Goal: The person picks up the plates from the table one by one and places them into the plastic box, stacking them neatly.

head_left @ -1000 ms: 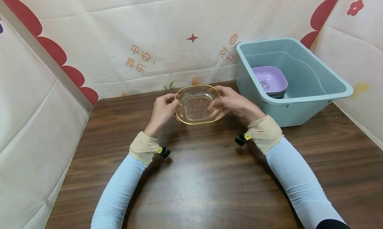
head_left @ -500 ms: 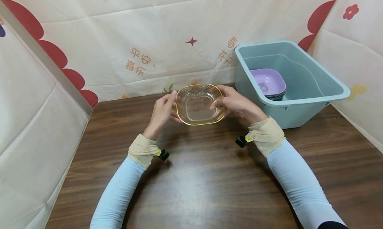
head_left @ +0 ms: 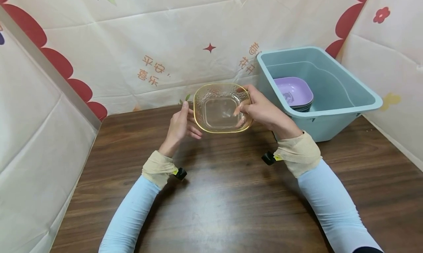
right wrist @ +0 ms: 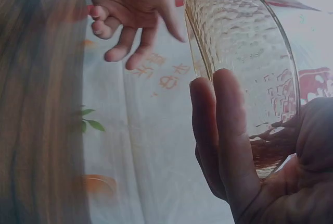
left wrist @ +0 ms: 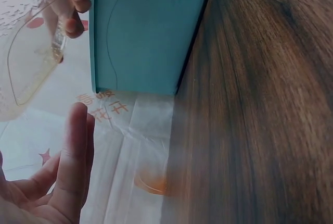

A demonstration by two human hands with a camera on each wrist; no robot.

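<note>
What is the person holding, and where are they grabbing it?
The right hand holds a clear glass bowl with a gold rim, gripping its right edge. The left hand is off it, holding nothing.

Glass dish: clear, faint amber tint, hammered pebbly texture on the walls, smooth flat base, glossy gold-toned rim.

Table: dark wood-grain top, smooth, with a soft sheen below the dish.

Tub, right of the dish: light teal plastic, smooth, semi-matt.

Plates inside the tub: lilac plastic, slightly glossy.

Backdrop behind the dish: cream printed sheet, creased and folded, matt.

Wrists: beige woven cloth wraps, ribbed; pale blue knit sleeves, matt.
</note>
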